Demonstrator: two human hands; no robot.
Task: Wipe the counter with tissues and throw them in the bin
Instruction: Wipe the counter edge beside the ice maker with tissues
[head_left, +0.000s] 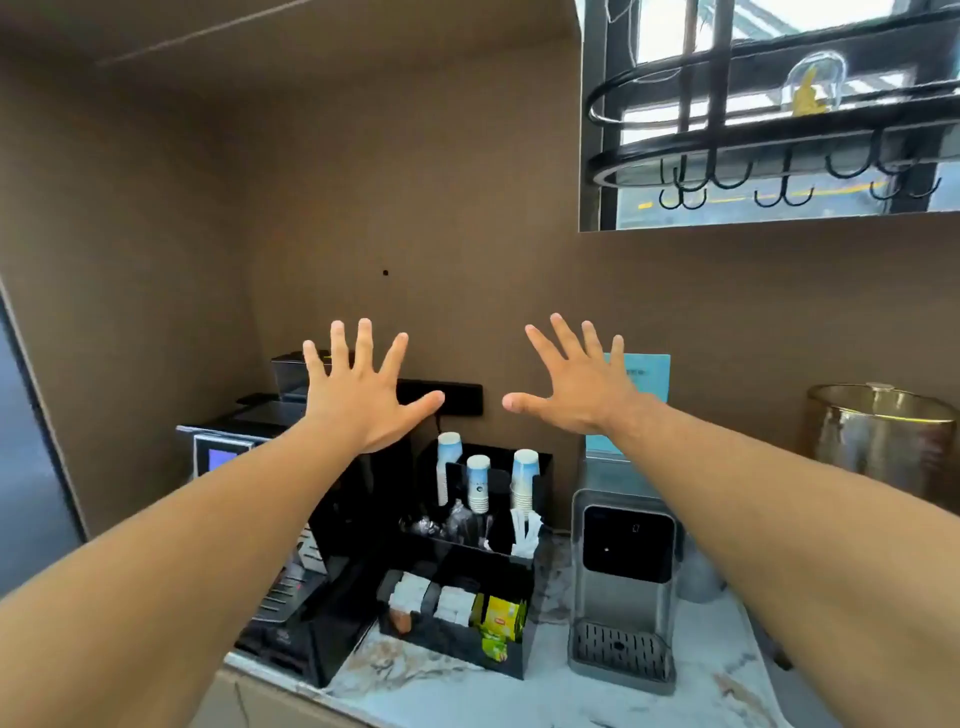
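Tissues aren't in sight yet, so with left hand (358, 395) and right hand (576, 389) both spread wide and empty, I'd grab some before touching the marble counter (717, 670).

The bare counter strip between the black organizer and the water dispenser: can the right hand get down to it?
Probably yes. The right hand is open and empty, raised above the water dispenser; the marble counter strip beside the black organizer lies uncovered.

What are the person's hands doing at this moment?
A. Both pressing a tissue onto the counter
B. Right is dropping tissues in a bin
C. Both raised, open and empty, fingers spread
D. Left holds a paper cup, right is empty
C: the left hand and right hand are both held up above the counter, fingers spread, holding nothing.
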